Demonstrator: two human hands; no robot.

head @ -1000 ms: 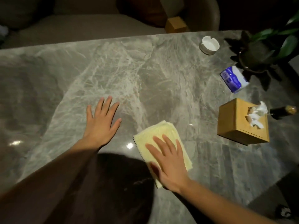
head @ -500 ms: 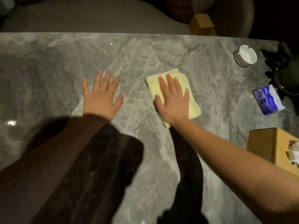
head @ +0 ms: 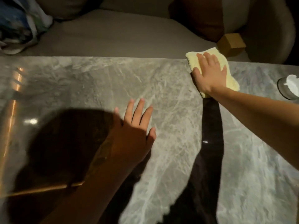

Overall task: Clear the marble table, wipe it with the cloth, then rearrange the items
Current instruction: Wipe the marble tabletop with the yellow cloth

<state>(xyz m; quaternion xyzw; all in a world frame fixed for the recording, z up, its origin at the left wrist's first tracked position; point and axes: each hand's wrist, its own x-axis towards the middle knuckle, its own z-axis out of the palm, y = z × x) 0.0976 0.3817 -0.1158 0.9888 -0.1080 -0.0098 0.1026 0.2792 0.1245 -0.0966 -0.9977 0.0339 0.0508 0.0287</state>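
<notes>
The right hand point(head: 208, 75) covers the middle of the yellow cloth point(head: 231, 80), whose far edge overhangs the marble table point(head: 100, 81) rim. The white ashtray point(head: 288, 87) is cut off by the right edge. The left hand point(head: 134, 126) hides the surface beneath it. A bundle of fabric point(head: 19, 25) at top left is blurred and unidentifiable

Dim, warm glare at left, motion blur, hard shadows.

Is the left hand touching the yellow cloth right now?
No, the left hand lies flat on bare marble, well apart from the cloth under the right hand.
</notes>
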